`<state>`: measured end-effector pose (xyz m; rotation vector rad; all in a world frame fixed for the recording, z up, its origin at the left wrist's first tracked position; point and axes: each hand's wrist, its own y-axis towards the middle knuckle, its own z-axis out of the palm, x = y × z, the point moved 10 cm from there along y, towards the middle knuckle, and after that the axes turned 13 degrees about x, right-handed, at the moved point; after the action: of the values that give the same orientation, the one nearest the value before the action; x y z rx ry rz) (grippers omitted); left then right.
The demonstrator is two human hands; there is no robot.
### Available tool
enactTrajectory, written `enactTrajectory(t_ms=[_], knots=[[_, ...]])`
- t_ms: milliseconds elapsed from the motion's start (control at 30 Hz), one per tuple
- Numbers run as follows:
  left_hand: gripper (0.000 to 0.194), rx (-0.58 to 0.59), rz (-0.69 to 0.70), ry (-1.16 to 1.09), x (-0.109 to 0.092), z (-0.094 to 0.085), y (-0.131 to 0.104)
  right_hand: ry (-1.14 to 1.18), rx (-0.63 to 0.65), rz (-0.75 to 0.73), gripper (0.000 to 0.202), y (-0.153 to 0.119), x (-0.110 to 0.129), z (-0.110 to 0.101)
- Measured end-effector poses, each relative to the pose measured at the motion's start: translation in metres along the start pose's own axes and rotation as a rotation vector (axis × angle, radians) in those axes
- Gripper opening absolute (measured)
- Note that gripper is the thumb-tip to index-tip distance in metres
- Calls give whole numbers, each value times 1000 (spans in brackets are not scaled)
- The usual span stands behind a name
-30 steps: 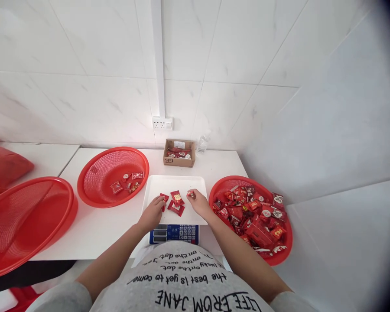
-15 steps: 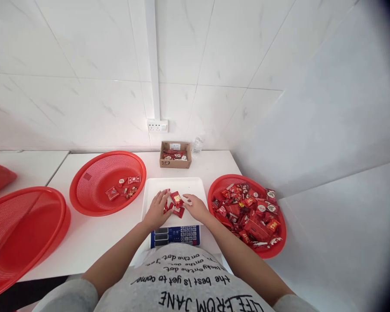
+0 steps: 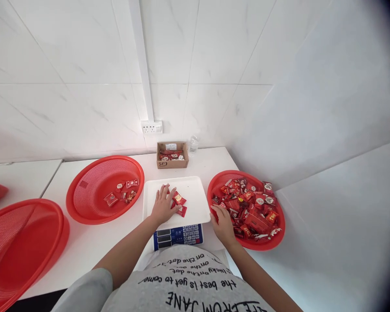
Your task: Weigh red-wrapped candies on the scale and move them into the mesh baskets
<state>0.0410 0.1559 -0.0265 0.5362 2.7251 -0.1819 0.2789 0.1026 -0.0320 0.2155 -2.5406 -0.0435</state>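
Observation:
A white weighing tray (image 3: 195,190) sits on a scale with a blue keypad panel (image 3: 178,236). Several small red wrapped packets (image 3: 179,199) lie together in the middle of the tray. My left hand (image 3: 163,208) rests over their left side, fingers spread, and covers part of them. At the near left rim of a red basket (image 3: 216,183) full of similar packets (image 3: 255,219) is my right hand (image 3: 223,224). Its fingers are stretched out and apart, with no packet visible in them.
Left of the tray, a red basket (image 3: 84,210) holds a few packets (image 3: 111,199). Another red basket (image 3: 29,247) stands nearer on the left. Behind the tray are a cardboard box (image 3: 173,164) of packets and a clear cup (image 3: 193,144), close to the wall.
My right hand has left the packets on the tray and moved right to the full basket's rim. My left hand stays over the packets. The view has shifted slightly.

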Motion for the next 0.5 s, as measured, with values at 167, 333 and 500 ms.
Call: enactTrajectory(t_ms=[167, 333, 500], knots=[[70, 75, -38, -13, 2, 8, 15, 32, 3, 34, 32, 3, -3, 3], [60, 32, -14, 34, -12, 6, 4, 45, 4, 61, 33, 2, -5, 3], [60, 41, -20, 100, -20, 11, -1, 39, 2, 67, 32, 1, -6, 4]])
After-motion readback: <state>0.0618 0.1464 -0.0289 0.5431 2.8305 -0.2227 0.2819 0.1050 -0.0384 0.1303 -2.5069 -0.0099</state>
